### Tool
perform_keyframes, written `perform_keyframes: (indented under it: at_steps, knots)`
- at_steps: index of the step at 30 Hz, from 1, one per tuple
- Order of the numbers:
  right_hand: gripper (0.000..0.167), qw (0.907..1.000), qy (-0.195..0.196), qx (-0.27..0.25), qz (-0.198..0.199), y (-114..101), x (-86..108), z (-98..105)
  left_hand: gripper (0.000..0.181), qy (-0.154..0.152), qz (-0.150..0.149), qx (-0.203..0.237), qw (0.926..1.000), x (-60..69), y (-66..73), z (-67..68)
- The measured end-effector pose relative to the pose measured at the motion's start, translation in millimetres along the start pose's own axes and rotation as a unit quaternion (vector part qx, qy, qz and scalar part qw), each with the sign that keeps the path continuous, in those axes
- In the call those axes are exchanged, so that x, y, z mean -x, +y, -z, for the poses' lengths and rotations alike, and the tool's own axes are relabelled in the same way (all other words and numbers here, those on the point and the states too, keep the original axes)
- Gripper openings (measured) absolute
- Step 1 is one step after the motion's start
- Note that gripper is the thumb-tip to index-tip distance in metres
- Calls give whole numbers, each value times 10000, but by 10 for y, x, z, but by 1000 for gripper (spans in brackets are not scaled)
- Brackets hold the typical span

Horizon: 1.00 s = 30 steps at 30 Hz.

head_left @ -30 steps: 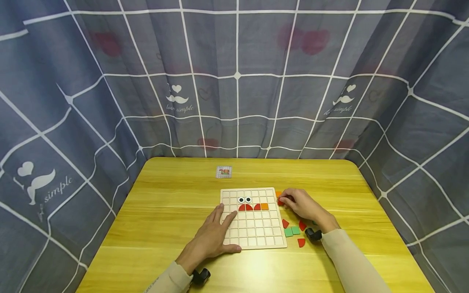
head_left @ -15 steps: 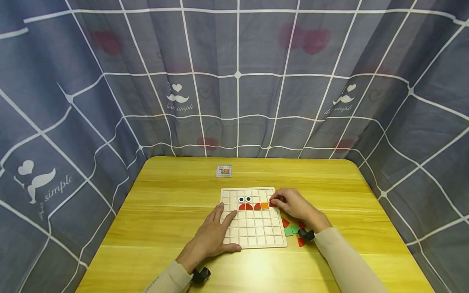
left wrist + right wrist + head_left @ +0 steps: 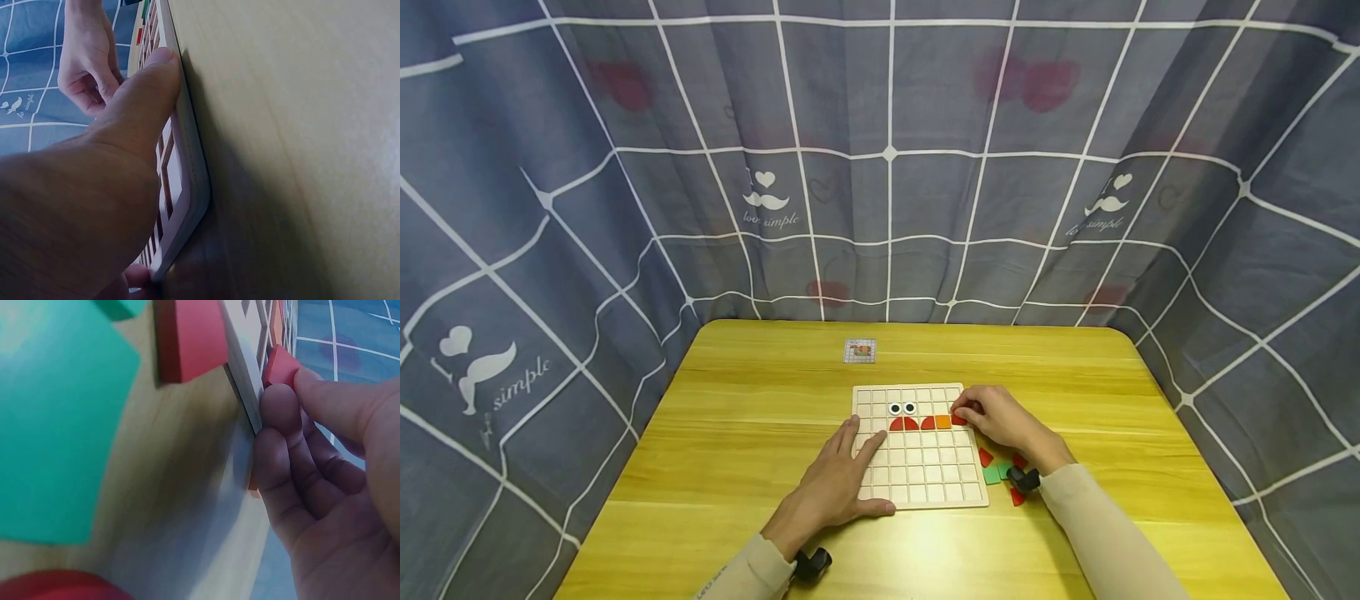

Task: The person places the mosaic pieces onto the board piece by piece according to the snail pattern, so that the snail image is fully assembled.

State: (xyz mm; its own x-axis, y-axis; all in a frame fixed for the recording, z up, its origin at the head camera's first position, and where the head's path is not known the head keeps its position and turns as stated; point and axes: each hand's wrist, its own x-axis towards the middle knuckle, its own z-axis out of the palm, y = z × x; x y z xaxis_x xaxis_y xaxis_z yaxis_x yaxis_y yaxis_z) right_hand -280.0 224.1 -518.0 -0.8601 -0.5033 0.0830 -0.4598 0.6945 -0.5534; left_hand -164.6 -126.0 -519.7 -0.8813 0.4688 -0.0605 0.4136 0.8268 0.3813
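Observation:
A pale wooden grid board (image 3: 925,471) lies on the table. My left hand (image 3: 827,487) rests on its left side with fingers spread and straight; in the left wrist view the thumb (image 3: 147,87) lies along the board's edge. Thumb and fingers of my right hand (image 3: 1007,419) pinch a red piece (image 3: 283,366) at the board's right side, just right of an orange square (image 3: 943,422). Fingers hide part of that piece in the head view. Red rounded pieces (image 3: 904,425) sit in the same row, with two eye discs (image 3: 902,409) above them.
Loose green squares (image 3: 992,474) and red pieces (image 3: 986,457) lie right of the board, partly under the right wrist. A small picture card (image 3: 859,351) lies behind it. Curtains (image 3: 850,192) surround the table's far side and flanks.
My right hand has moved left from beside the board onto its right edge, carrying the red piece to the cell beside the orange square. My left hand has stayed put.

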Motion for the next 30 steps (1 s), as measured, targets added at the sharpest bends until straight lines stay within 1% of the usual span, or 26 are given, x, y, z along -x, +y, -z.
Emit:
perform_keyframes:
  at_steps: [9,16,23,30]
  knots:
    - [8,9998,53,100,133,-25,-1,1,117,-3,-8,56,10000,24,9,4]
    - [8,9998,75,171,115,-27,-2,2,117,-22,30,66,10000,17,-3,-7]
    - [9,9999,60,83,74,-46,13,7,117,-9,-2,-26,10000,13,0,6]
    - [9,9999,10,-139,0,-75,36,10,116,-22,-9,42,10000,16,8,11]
